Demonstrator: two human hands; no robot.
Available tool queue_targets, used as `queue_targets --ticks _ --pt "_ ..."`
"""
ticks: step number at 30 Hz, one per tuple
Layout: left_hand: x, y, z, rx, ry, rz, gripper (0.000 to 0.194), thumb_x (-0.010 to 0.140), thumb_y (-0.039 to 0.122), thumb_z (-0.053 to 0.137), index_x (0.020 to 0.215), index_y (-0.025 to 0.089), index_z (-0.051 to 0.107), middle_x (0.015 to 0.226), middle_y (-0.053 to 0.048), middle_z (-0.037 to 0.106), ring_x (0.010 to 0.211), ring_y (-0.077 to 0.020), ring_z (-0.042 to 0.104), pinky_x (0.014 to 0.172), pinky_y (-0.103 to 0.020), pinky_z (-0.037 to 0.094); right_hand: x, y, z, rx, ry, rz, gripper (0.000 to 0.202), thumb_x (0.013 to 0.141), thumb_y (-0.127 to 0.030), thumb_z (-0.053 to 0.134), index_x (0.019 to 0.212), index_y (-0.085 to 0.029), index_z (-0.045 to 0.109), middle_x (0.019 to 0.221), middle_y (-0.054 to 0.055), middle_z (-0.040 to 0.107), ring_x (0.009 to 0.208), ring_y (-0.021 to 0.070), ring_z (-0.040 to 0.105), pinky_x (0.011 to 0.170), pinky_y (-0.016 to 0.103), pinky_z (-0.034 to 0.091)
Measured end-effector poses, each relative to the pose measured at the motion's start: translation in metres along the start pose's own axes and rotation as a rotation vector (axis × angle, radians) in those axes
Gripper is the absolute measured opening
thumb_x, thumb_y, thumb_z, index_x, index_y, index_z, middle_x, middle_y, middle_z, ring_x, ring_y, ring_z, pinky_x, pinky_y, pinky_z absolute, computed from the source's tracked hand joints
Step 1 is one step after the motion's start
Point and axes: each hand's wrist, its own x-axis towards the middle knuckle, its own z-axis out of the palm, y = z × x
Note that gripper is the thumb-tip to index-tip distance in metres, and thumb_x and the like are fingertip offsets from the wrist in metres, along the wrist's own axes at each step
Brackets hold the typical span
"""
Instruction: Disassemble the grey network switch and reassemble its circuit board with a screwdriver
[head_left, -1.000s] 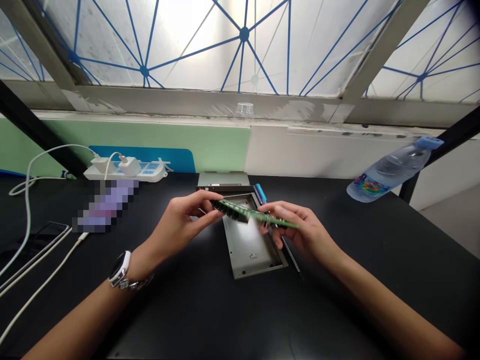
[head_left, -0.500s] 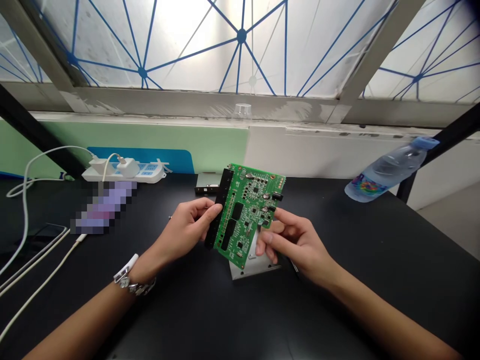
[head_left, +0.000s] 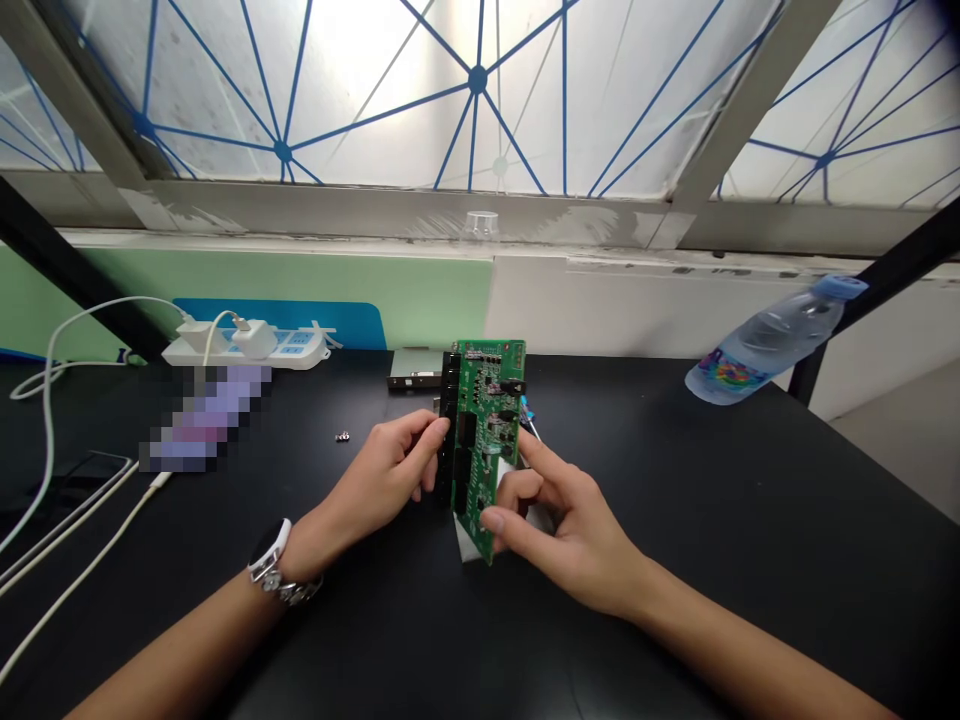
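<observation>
Both my hands hold a green circuit board (head_left: 480,430) upright above the black table (head_left: 420,640). My left hand (head_left: 386,470) pinches its left edge, where a row of black ports runs. My right hand (head_left: 559,515) grips the lower right edge with thumb and fingers. The board stands nearly edge-on to me, its component side facing right. Below and behind it lies a grey metal case half (head_left: 469,548), mostly hidden by the board and my right hand. A blue-handled screwdriver (head_left: 529,415) peeks out just right of the board.
Another grey case part (head_left: 416,368) lies behind the board. A small screw (head_left: 343,436) rests left of my left hand. A white power strip (head_left: 244,347) with chargers and white cables (head_left: 52,400) sits far left. A water bottle (head_left: 772,340) lies at the right.
The board was lifted from flat over the case to upright, then turned further so it is now nearly edge-on. Both hands slid down and closer together.
</observation>
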Motion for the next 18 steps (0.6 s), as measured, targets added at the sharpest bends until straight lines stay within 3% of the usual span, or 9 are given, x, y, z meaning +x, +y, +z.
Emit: queue_targets --ticks 2,3,6,9,12,14,18 --pt "0.000 0.001 -0.004 -0.061 0.013 -0.032 0.040 0.101 0.054 0.053 0.083 0.019 0.055 0.053 0.004 0.059 0.040 -0.0088 0.050 0.043 -0.020 0.042 0.003 -0.002 -0.005 -0.013 0.059 0.063 0.023 0.097 -0.029 0.066 0.117 -0.020 0.062 0.059 -0.007 0.059 0.053 0.0120 0.053 0.059 0.028 0.046" --pt "0.000 0.002 -0.006 -0.096 0.031 -0.045 0.037 0.100 0.054 0.057 0.089 0.019 0.057 0.052 0.005 0.059 0.039 -0.0091 0.050 0.040 -0.019 0.040 0.004 -0.003 -0.008 -0.012 0.089 0.102 0.011 0.097 -0.031 0.066 0.097 -0.019 0.063 0.056 -0.006 0.056 0.052 0.0111 0.051 0.057 0.027 0.044" --pt "0.000 0.005 -0.015 -0.173 0.112 -0.028 0.037 0.094 0.051 0.068 0.107 0.017 0.061 0.056 0.003 0.063 0.042 -0.0117 0.055 0.036 -0.019 0.041 0.010 -0.004 -0.019 0.053 0.071 0.184 0.031 0.092 -0.032 0.070 0.067 -0.018 0.057 0.060 -0.001 0.059 0.052 0.0104 0.049 0.053 0.026 0.042" --pt "-0.002 0.011 -0.023 -0.156 0.177 0.081 0.035 0.093 0.043 0.071 0.114 0.017 0.065 0.066 0.000 0.066 0.057 -0.0151 0.064 0.044 -0.021 0.051 0.014 -0.005 -0.027 0.233 -0.139 0.230 0.009 0.079 -0.022 0.070 0.083 -0.015 0.072 0.084 0.008 0.070 0.062 0.0140 0.056 0.055 0.027 0.049" --pt "-0.005 0.019 -0.027 -0.065 0.198 0.181 0.034 0.095 0.037 0.069 0.125 0.021 0.067 0.080 -0.002 0.068 0.074 -0.0173 0.067 0.057 -0.024 0.058 0.016 -0.006 -0.029 0.487 -0.273 0.250 0.054 0.065 -0.021 0.064 0.119 -0.017 0.073 0.113 0.015 0.071 0.087 0.0242 0.061 0.058 0.031 0.055" --pt "-0.009 0.024 -0.028 0.001 0.192 0.237 0.037 0.097 0.032 0.065 0.133 0.024 0.065 0.094 -0.005 0.069 0.084 -0.0181 0.067 0.065 -0.025 0.059 0.015 -0.007 -0.029 0.578 -0.302 0.295 0.072 0.069 -0.027 0.063 0.140 -0.020 0.062 0.120 0.016 0.066 0.098 0.0281 0.060 0.063 0.035 0.058" --pt "-0.015 0.029 -0.021 0.086 0.123 0.349 0.042 0.102 0.024 0.054 0.143 0.029 0.060 0.121 -0.009 0.065 0.105 -0.0214 0.063 0.074 -0.026 0.058 0.012 -0.006 -0.023 0.541 -0.270 0.309 0.073 0.087 -0.041 0.062 0.157 -0.031 0.043 0.123 0.012 0.058 0.106 0.0273 0.058 0.076 0.040 0.060"
